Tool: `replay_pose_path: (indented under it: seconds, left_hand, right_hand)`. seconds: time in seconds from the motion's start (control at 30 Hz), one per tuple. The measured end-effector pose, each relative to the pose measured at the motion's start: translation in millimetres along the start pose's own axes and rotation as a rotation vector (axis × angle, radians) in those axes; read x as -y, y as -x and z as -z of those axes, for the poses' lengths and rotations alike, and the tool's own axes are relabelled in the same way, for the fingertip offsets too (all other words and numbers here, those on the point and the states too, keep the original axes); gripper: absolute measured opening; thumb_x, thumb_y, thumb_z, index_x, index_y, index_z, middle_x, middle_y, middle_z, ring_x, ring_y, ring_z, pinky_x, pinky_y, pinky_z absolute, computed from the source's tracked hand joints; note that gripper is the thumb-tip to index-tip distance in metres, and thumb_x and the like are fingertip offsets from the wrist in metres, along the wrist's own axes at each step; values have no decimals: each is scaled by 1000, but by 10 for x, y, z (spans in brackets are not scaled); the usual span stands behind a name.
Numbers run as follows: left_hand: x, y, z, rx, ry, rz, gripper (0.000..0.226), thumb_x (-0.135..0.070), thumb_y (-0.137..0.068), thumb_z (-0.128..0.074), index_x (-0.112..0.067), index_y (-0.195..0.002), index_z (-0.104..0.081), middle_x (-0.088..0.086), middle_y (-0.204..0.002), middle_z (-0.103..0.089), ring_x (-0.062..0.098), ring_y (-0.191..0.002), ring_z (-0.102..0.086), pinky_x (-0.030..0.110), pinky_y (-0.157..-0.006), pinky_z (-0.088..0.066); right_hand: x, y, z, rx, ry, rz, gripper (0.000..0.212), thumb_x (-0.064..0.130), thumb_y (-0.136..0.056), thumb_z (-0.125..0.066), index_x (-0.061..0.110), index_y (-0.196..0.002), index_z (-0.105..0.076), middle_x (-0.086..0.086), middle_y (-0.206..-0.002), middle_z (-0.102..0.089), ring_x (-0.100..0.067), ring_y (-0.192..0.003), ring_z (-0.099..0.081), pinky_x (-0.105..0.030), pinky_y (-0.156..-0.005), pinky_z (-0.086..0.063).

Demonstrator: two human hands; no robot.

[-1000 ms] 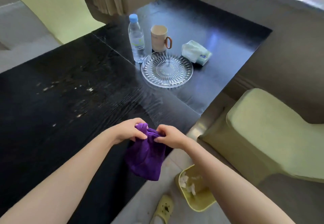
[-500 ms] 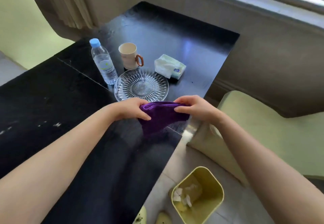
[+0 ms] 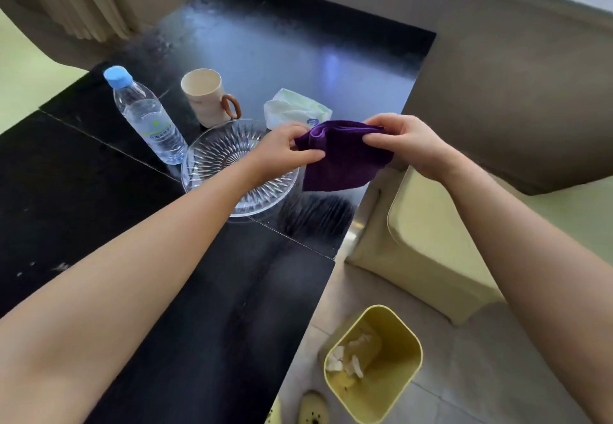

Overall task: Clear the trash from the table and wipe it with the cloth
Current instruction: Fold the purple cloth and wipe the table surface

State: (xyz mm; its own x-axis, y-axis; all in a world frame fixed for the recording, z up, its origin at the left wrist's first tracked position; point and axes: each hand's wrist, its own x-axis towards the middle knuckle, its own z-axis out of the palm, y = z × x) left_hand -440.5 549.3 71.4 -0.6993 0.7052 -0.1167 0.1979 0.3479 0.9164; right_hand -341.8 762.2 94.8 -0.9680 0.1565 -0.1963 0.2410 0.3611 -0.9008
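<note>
I see left hand fingers curled tight, pinching purple cloth at its left edge | right hand fingers closed, gripping cloth's right edge | cloth hangs between both hands above black table, near glass plate | crumpled trash lies in yellow bin on floor

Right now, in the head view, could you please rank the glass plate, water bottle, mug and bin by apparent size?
1. Glass plate, partly behind the left arm, and bin: too close to separate; the bin sits nearer the camera.
2. Water bottle.
3. Mug.
</note>
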Motion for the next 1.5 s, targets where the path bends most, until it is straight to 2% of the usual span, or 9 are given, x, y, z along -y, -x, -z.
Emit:
replay_pose_path:
  seconds: [0.07,0.17,0.3,0.6,0.8,1.1,1.23,1.37,1.5]
  left_hand:
    - [91,6,-76,32,146,61,24,-4,-82,-67,-15,-103,-62,-2,-98,-63,1,-84,-61,9,-75,-50]
    - [239,60,-210,31,136,119,30,2,-79,-68,-15,-101,-58,9,-103,-60,11,-89,-59,12,-75,-51]
    - [198,178,-296,10,152,105,31,-8,-67,-61,-16,-97,-58,14,-96,-58,19,-83,-54,36,-78,-47]
    - [-258,258,-187,157,277,-34,37,15,-79,-46,-19,-92,-51,3,-114,-66,11,-97,-64,22,-87,-51]
    - [-247,275,-130,210,243,-44,42,14,-81,-44,-25,-90,-59,-6,-120,-64,7,-107,-61,22,-93,-47]
    - [-170,288,-129,188,207,-11,55,17,-85,-43,-24,-120,-52,4,-122,-59,2,-100,-59,15,-87,-49]
    - [-148,306,-127,173,111,3,59,16,-85,-43,-18,-133,-45,13,-126,-56,13,-104,-55,28,-96,-46]
    - [-141,313,-120,163,152,26,62,19,-82,-43,-19,-132,-46,5,-94,-54,19,-92,-51,34,-88,-43]
    - [-116,285,-83,196,169,39,65,18,-79,-44,-28,-124,-50,2,-90,-53,18,-89,-50,32,-84,-42]
  right_hand:
    - [-85,-1,-54,46,-31,-19,17,15,-89,-58,29,-89,-68,6,-80,-68,-6,-70,-61,-19,-63,-48]
    - [-240,-2,-146,124,-18,-48,18,14,-89,-59,30,-87,-69,5,-84,-67,-8,-77,-61,-27,-75,-48]
    - [-367,23,-184,176,-39,-75,18,11,-90,-58,27,-88,-68,4,-86,-67,-7,-79,-62,-24,-79,-49]
    - [-494,176,-329,402,-445,-179,17,2,-84,-59,9,-99,-61,-3,-87,-67,-13,-77,-65,-23,-74,-54]
    - [-560,359,-277,530,-435,-175,37,8,-83,-63,7,-119,-61,-7,-111,-69,-18,-100,-65,-26,-90,-54]
    - [-287,401,-123,-17,-62,22,20,-1,-82,-64,1,-101,-71,-17,-100,-70,-20,-87,-62,-38,-88,-52]
    - [-174,459,-183,-84,70,163,24,-7,-79,-63,2,-100,-72,-8,-109,-68,-16,-94,-62,-17,-80,-53]
    - [-146,532,-238,-23,172,115,10,1,-81,-62,3,-88,-68,-11,-81,-65,-16,-76,-56,-34,-74,-46]
    - [-223,562,-321,9,159,90,15,9,-86,-56,21,-78,-57,8,-72,-54,-8,-69,-48,-26,-65,-40]
